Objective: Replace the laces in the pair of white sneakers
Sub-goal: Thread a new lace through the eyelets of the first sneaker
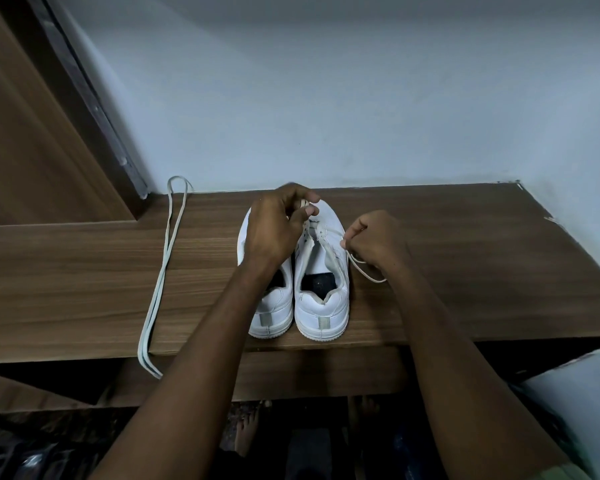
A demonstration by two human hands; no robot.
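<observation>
Two bare forearms reach forward from the camera over a wooden shelf [430, 271] to a pair of white sneakers [323, 306] standing side by side, heels toward the person and toes toward the wall, so each shoe's long axis runs straight away from the body. On the right-hand shoe, the left hand [274, 230] pinches one end of a lace [364, 271] above the forward eyelets while the right hand [378, 244] grips the other end beside the shoe's outer edge, its tail looping out over the wood. A second lace [163, 271] lies well apart on the left, doubled lengthwise and hanging over the shelf's front edge, nearer the left hand.
</observation>
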